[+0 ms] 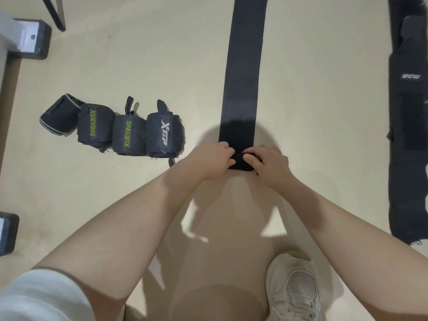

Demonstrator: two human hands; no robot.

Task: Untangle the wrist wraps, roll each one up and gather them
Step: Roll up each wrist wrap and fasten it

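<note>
head view looked down at a beige floor [312,112] — a long black wrap [243,77] lay flat, stretching away. its near end was a small roll [239,162], pinched by the left hand [212,161] and right hand [269,164] from either side. four rolled wraps [111,128] sat in a touching row well to the left.

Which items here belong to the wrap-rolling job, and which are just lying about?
Job: long black wrap being rolled by left hand and right hand; four rolled wraps; flat black wrap.
Lying about: white shoe; black-capped frame feet.
</note>
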